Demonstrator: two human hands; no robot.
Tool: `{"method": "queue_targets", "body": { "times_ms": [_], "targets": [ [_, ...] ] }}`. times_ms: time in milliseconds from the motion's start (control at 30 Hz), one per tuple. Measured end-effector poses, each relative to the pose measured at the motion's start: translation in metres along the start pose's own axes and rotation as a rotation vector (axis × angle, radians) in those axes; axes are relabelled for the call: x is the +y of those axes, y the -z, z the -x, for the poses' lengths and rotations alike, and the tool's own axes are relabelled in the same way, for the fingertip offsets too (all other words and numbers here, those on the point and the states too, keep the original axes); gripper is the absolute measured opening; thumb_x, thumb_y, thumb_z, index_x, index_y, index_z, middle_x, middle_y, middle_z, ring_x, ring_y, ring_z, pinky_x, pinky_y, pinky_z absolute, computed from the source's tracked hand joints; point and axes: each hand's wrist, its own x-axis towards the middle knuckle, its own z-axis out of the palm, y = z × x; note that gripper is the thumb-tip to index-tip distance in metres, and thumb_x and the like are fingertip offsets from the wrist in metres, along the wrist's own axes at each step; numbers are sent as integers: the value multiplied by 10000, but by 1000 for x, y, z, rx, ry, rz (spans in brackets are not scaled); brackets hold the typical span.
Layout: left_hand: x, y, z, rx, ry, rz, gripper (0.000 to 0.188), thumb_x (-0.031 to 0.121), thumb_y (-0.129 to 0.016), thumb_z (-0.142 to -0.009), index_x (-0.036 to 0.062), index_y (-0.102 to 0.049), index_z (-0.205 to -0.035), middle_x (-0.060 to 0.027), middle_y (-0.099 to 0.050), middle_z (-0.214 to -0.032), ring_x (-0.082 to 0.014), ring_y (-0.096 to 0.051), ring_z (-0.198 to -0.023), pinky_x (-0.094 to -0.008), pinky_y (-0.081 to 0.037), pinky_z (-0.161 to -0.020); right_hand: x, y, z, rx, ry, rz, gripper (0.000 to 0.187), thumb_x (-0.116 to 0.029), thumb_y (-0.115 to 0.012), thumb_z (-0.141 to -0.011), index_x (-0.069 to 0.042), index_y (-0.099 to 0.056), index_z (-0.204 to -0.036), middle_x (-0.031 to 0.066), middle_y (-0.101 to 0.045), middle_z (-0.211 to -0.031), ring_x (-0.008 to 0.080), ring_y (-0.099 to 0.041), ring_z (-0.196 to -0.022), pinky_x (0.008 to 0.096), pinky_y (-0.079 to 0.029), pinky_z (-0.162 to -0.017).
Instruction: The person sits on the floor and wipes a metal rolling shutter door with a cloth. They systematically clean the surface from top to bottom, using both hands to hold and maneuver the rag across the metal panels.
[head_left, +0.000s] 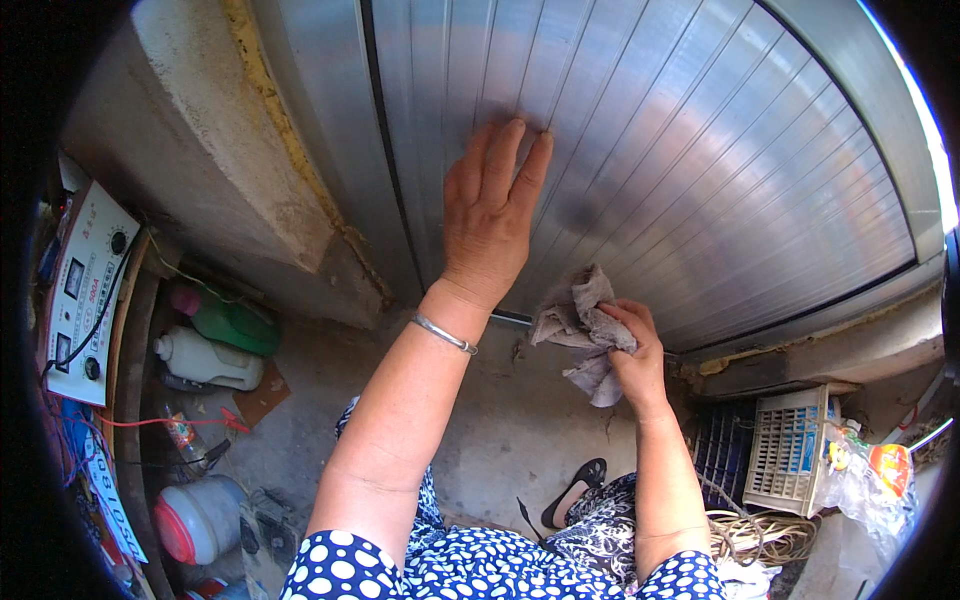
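Note:
A silvery ribbed metal door [640, 130] fills the upper part of the head view. My left hand [492, 185] rests against its panel, fingers stretched upward and slightly apart, with nothing in it. A metal bangle [443, 333] circles that wrist. Lower and to the right, my right hand [638, 355] grips a crumpled greyish cloth [588, 325] close to the door's bottom edge. The cloth hangs in loose folds to the left of the fingers; whether it touches the door I cannot tell.
At left, a charger-like box with dials [90, 290] stands above a green bottle [232, 322], a white jug [205, 360] and a red-lidded container [200, 520]. At right are a plastic crate [787, 450], coiled cord [765, 538] and a plastic bag [880, 485]. A concrete pillar [230, 150] borders the door.

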Motion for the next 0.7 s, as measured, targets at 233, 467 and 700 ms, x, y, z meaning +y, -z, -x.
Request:
{"method": "queue_targets", "body": {
  "times_ms": [233,467,700],
  "targets": [
    [0,1,2,5,-5,-16,639,-13,-592,-789,177,-425,-1376,-88,-372,-1375,-331,-393,-1254,-461,-398,-950,-1,-3,-1,-15,-14,1,584,125,-481,-599,-56,-650,-1128,126,-529,-1196,279,-520,-1160,314,-382,-1006],
    [11,11,-16,-9,62,-35,719,-72,-631,-715,183,-448,-1362,-117,-415,-1269,-344,-431,-1190,-480,-370,-965,3,-4,-2,-20,-32,-18,583,120,-483,-594,-52,-652,-1124,125,-532,-1191,279,-515,-1168,314,-374,-1013],
    [6,7,-7,3,22,-18,714,-42,-648,-723,185,-436,-1366,-117,-415,-1268,-353,-429,-1190,-477,-377,-962,0,-8,-1,-13,-12,-14,574,106,-482,-594,-47,-656,-1119,132,-537,-1180,281,-518,-1160,316,-373,-1015]
  ]
}}
